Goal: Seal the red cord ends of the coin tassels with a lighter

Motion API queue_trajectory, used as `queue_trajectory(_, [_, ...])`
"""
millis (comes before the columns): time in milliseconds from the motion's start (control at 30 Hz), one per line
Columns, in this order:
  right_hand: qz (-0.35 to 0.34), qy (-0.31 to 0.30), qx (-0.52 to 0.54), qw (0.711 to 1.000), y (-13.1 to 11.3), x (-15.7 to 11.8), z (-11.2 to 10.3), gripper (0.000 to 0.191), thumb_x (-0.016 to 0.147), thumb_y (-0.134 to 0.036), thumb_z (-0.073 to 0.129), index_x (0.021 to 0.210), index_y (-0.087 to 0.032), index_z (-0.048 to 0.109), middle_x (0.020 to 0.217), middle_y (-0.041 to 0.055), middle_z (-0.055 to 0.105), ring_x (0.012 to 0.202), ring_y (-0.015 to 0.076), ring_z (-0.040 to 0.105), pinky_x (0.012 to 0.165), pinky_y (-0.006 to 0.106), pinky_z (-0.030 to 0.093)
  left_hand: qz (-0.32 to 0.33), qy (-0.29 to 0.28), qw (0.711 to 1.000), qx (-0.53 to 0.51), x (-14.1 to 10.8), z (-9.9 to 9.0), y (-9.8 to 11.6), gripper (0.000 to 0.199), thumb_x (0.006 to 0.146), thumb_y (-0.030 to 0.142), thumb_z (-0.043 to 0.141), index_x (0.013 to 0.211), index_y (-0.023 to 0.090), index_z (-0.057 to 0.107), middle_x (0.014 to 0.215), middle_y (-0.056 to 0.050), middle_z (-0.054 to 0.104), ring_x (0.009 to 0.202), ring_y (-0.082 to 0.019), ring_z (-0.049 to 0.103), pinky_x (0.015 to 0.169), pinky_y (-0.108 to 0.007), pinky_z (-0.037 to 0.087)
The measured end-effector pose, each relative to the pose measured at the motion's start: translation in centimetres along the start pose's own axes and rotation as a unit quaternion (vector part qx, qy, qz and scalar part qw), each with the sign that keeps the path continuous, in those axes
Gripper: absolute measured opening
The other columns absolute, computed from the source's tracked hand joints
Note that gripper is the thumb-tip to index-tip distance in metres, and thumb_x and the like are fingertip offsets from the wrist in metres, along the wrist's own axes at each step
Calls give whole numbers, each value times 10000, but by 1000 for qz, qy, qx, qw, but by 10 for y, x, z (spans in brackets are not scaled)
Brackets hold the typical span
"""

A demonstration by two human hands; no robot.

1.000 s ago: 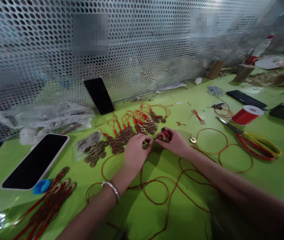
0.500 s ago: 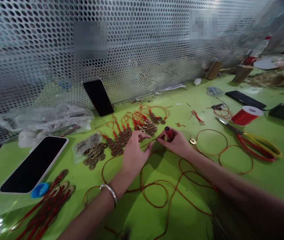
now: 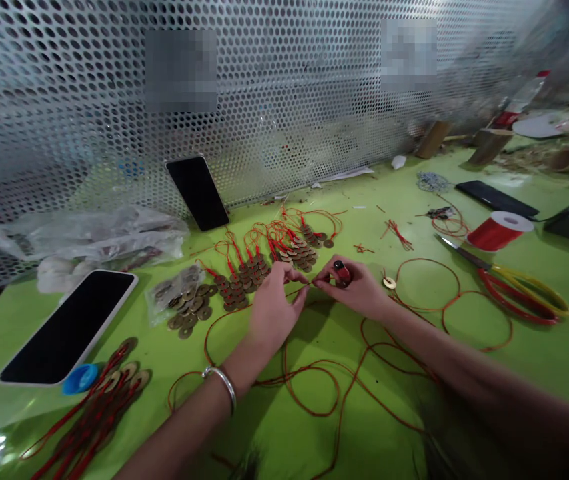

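Near the middle of the green table, my left hand (image 3: 275, 307) pinches a thin red cord (image 3: 293, 291) between thumb and index finger. Facing it, my right hand (image 3: 359, 291) pinches the same cord at its fingertips, close to the left thumb. Tucked in the curled right fingers is a small red cylinder with a dark end (image 3: 342, 272), which looks like a lighter. Long loose loops of the cord lie below both hands. A brass coin with a hole (image 3: 389, 283) rests beside my right wrist. Just beyond the hands lie rows of overlapping coins (image 3: 234, 293) with red cord loops.
Scissors (image 3: 487, 280) and a red thread spool (image 3: 491, 235) are at right. At left lie a phone (image 3: 71, 327), a blue cap (image 3: 80, 379), loose coins (image 3: 189, 312) and corded coins (image 3: 101, 417). Another phone (image 3: 198, 193) leans on the perforated metal wall (image 3: 274, 73).
My hands have drawn slightly nearer each other at the cord. The red cylinder has tilted a little in my right hand. The view has shifted slightly.
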State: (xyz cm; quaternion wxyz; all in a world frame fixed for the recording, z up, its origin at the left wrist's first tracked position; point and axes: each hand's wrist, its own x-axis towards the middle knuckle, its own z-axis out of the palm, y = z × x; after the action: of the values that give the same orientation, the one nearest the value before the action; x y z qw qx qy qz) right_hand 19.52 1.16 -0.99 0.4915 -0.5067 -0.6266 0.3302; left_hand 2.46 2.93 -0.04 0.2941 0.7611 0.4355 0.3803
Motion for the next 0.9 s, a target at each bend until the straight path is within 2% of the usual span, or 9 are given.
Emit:
queue_trajectory(500, [-20,-14,-18,1000,-5,-1,0,55,706,-222,635,725,-190,593,693,4,632,633,135,566,602,254,451,16,-4,1000,17,0,-1,4,236,739,119,558,826,226,366,780,16,589,754,-139,574,691,-254,425])
queue_trajectory(733, [-19,-20,-29,999,-5,-2,-1,67,720,-243,622,733,-184,593,716,12,625,658,141,567,617,262,461,33,-11,998,54,0,-1,4,163,782,133,516,795,218,378,762,13,564,689,-134,542,642,-249,406])
queue_trajectory(900, [-16,2,-3,1000,-3,-1,0,86,711,-244,645,723,-192,578,698,-4,598,645,129,547,621,255,455,46,-10,998,35,-1,-1,4,186,779,123,546,897,217,437,836,-2,600,789,-153,582,729,-274,444])
